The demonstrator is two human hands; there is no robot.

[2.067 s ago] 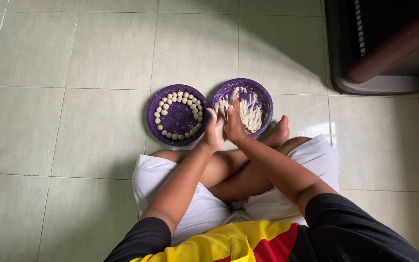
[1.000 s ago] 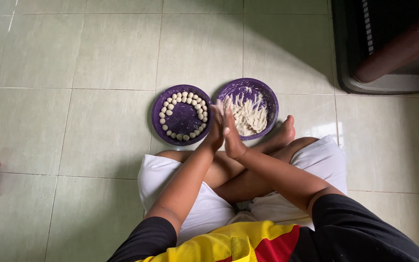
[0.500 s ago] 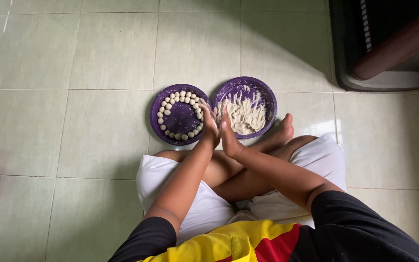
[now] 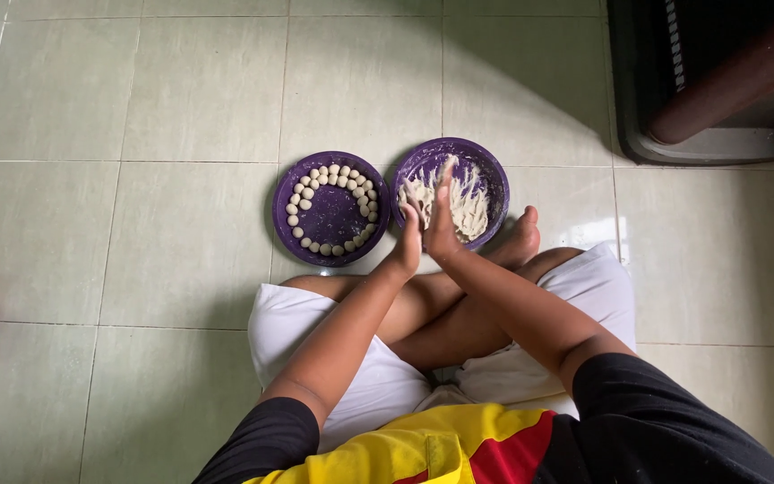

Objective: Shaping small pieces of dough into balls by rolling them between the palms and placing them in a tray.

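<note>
Two purple plates (image 4: 331, 251), pale cream dough balls (image 4: 297, 188), pale green floor tiles (image 4: 136, 108), white shorts (image 4: 378, 385)

The scene was viewed by one head-worn camera, aimed steeply down from above the seated person. The tiled floor (image 4: 136, 224) was faced toward 12 o'clock, at moderate nearness; the person's torso was cut off at 6 o'clock.

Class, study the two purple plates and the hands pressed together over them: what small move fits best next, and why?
Probably the palms part over the left plate. The left hand and right hand press flat together, as if rolling; the dough balls ring that plate, with a gap nearest the hands, while the right plate holds loose dough.
</note>
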